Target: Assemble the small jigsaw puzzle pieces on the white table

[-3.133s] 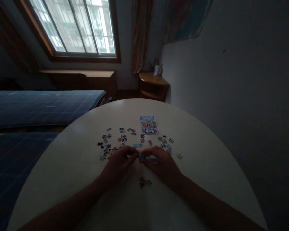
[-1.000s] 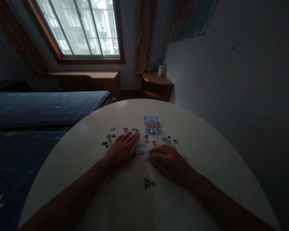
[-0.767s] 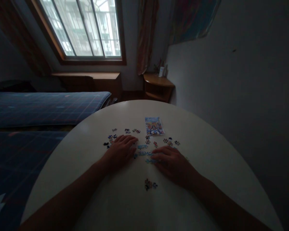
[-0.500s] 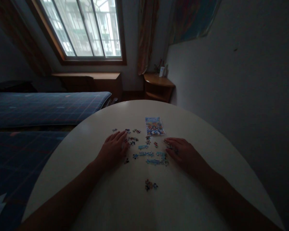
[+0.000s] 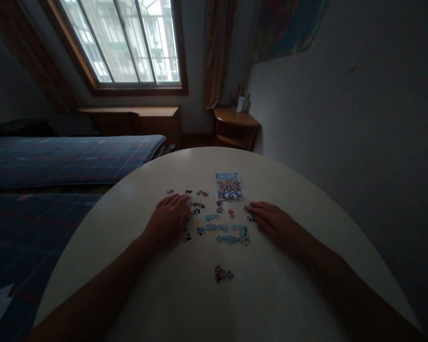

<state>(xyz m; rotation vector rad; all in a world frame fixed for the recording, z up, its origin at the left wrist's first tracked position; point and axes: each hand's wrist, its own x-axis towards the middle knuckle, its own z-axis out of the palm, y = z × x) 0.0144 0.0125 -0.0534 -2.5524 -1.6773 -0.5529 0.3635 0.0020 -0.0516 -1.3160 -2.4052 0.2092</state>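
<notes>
My left hand lies flat on the left of the puzzle, fingers stretched out and partly over some loose jigsaw pieces. My right hand rests on the right side, open, its fingertips at a few dark pieces. Between the hands are light-blue joined pieces, a joined strip above them and a short blue strip. A small joined cluster sits nearer to me. Beyond the pieces lies a colourful picture sheet. What lies under my palms is hidden.
Everything lies on a round pale table. A bed with a blue plaid cover stands to the left, and a white wall runs along the right. Behind the table is a wooden corner shelf below the curtain.
My right hand has slid a little to the right, away from the joined blue pieces, showing more of the dark pieces at its fingertips. My left hand has barely moved.
</notes>
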